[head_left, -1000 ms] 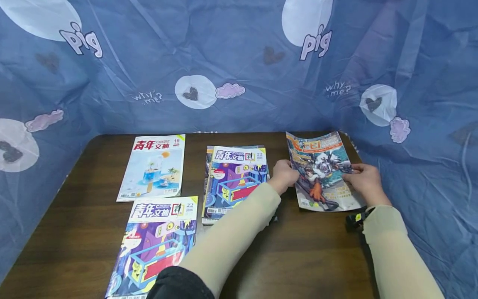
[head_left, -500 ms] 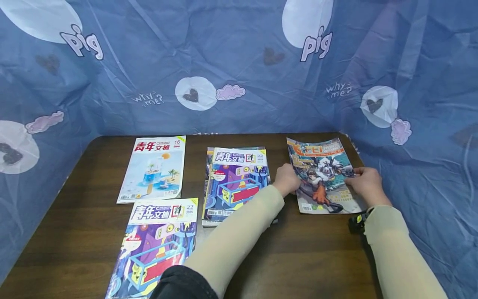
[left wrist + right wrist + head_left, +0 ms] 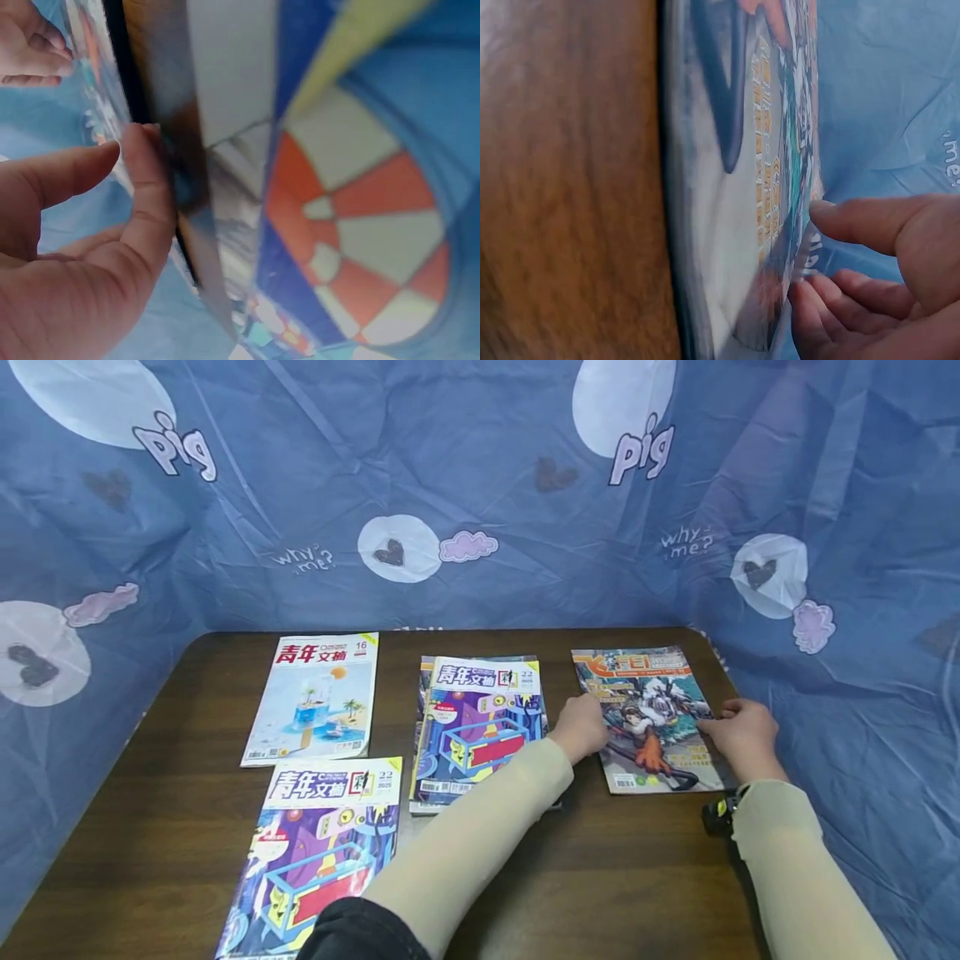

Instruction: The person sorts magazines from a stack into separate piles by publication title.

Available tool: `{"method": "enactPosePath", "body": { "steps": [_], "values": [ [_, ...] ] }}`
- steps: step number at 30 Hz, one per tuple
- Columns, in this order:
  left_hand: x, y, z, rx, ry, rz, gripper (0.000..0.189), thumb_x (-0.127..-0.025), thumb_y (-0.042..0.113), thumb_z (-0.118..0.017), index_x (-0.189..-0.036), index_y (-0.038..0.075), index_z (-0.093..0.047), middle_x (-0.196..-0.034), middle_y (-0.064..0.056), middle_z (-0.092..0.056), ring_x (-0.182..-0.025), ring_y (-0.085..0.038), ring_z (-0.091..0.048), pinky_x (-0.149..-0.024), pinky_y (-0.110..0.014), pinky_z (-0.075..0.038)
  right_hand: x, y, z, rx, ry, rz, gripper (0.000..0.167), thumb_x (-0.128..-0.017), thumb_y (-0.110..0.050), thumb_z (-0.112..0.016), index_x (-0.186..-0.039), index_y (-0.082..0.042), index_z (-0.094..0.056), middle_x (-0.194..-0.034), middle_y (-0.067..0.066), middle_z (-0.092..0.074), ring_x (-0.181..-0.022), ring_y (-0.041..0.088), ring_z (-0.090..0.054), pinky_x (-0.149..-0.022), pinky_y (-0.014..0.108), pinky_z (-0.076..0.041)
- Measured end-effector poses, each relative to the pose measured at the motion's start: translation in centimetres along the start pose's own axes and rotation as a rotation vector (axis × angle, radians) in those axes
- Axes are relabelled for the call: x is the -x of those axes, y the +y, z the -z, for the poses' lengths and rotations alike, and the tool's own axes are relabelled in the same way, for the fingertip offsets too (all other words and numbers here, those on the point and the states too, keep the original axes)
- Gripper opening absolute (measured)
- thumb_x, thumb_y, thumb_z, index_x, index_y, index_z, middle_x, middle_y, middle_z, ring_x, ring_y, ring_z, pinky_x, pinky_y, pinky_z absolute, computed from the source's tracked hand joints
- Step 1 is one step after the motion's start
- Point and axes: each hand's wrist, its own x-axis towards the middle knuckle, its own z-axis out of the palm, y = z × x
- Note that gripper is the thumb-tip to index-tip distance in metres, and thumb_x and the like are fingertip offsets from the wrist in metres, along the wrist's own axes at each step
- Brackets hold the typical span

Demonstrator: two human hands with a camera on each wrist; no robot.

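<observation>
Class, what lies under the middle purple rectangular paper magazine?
Beneath that purple paper magazine, a darker printed cover peeks out behind, a white edge in front; the rest is covered.

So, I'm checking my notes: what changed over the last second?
The orange-titled magazine came down: its raised far edge now lies flat on the table. The left hand and right hand remain at its sides; whether either let go is unclear. The other magazines stayed put.

Mag (image 3: 652,722) "FEI"; other mags (image 3: 311,702) "16", "22"; bkgd (image 3: 480,460) "pig"
</observation>
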Motion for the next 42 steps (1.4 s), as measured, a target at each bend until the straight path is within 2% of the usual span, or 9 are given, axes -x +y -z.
{"method": "enactPosePath", "body": {
  "steps": [5, 14, 17, 23, 27, 31, 34, 38, 42],
  "values": [
    [0.3, -0.6, 0.4, 0.005, 0.023, -0.054, 0.011, -0.084, 0.009, -0.075, -0.092, 0.003, -0.07, -0.086, -0.006, -0.066, -0.073, -0.018, -0.057, -0.057, -0.028, -0.048, 0.5, -0.7, -0.2, -0.046, 0.037, 0.01, 0.068, -0.092, -0.017, -0.073, -0.144, 0.014, -0.043, -0.139, 0.033, -0.052, -0.128, 0.047, -0.046, -0.102, 0.056, -0.043],
    [0.8, -1.5, 2.2, 0.077, 0.084, -0.06, 0.011, -0.083, 0.011, -0.074, -0.089, 0.003, -0.07, -0.085, -0.007, -0.067, -0.072, -0.021, -0.057, -0.056, -0.028, -0.047, 2.4, -3.6, -0.6, -0.158, 0.047, 0.084, 0.067, -0.093, -0.02, -0.074, -0.145, 0.011, -0.046, -0.138, 0.03, -0.055, -0.123, 0.042, -0.058, -0.097, 0.051, -0.05],
    [1.2, -1.5, 2.8, 0.115, 0.11, -0.086, 0.008, -0.082, 0.01, -0.072, -0.08, 0.005, -0.066, -0.078, -0.006, -0.063, -0.069, -0.022, -0.054, -0.054, -0.029, -0.046, 3.4, -4.6, -0.7, -0.218, 0.034, 0.097, 0.066, -0.094, -0.021, -0.073, -0.147, 0.007, -0.046, -0.141, 0.028, -0.054, -0.126, 0.039, -0.056, -0.098, 0.05, -0.049],
    [2.5, -1.6, 4.2, 0.212, 0.117, -0.125, 0.029, -0.088, 0.011, -0.07, -0.065, 0.007, -0.052, -0.055, 0.0, -0.044, -0.051, -0.017, -0.043, -0.047, -0.028, -0.038, 5.2, -6.3, -0.9, -0.287, 0.015, 0.123, 0.066, -0.096, -0.026, -0.071, -0.15, 0.001, -0.045, -0.144, 0.023, -0.053, -0.128, 0.034, -0.055, -0.101, 0.047, -0.048],
    [3.8, -2.0, 5.2, 0.341, 0.124, -0.136, 0.013, -0.092, 0.011, -0.07, -0.094, -0.002, -0.069, -0.064, 0.002, -0.055, -0.056, -0.012, -0.05, -0.055, -0.024, -0.042, 6.7, -7.1, -1.1, -0.294, 0.013, 0.161, 0.067, -0.095, -0.027, -0.072, -0.15, 0.001, -0.046, -0.142, 0.021, -0.055, -0.125, 0.032, -0.058, -0.1, 0.047, -0.048],
    [5.1, -2.7, 6.4, 0.428, 0.141, -0.115, 0.037, -0.093, 0.011, -0.071, -0.126, -0.004, -0.065, -0.096, -0.005, -0.069, -0.087, -0.017, -0.065, -0.075, -0.026, -0.052, 8.2, -7.9, -1.4, -0.314, -0.025, 0.221, 0.066, -0.095, -0.027, -0.074, -0.148, 0.003, -0.047, -0.139, 0.021, -0.057, -0.123, 0.032, -0.059, -0.099, 0.044, -0.049],
    [6.0, -3.4, 7.4, 0.442, 0.171, -0.123, 0.039, -0.094, 0.011, -0.07, -0.13, -0.004, -0.063, -0.107, -0.011, -0.07, -0.099, -0.023, -0.066, -0.083, -0.029, -0.053, 9.2, -8.7, -1.8, -0.337, -0.064, 0.272, 0.068, -0.094, -0.028, -0.075, -0.148, 0.004, -0.047, -0.139, 0.022, -0.058, -0.123, 0.032, -0.06, -0.098, 0.04, -0.05],
    [7.3, -4.8, 8.4, 0.472, 0.201, -0.139, 0.042, -0.094, 0.012, -0.07, -0.133, -0.003, -0.06, -0.111, -0.011, -0.069, -0.093, -0.019, -0.065, -0.077, -0.029, -0.054, 10.4, -9.5, -2.2, -0.358, -0.098, 0.316, 0.07, -0.093, -0.033, -0.076, -0.147, 0.003, -0.05, -0.137, 0.02, -0.06, -0.122, 0.031, -0.061, -0.095, 0.035, -0.052],
    [8.8, -6.5, 9.5, 0.503, 0.232, -0.13, 0.047, -0.095, 0.012, -0.07, -0.138, -0.001, -0.057, -0.117, -0.013, -0.067, -0.091, -0.015, -0.065, -0.075, -0.029, -0.055, 11.6, -10.1, -2.6, -0.377, -0.136, 0.335, 0.069, -0.092, -0.038, -0.077, -0.145, 0.0, -0.053, -0.135, 0.018, -0.062, -0.121, 0.029, -0.061, -0.064, 0.031, -0.059]
  ]
}}
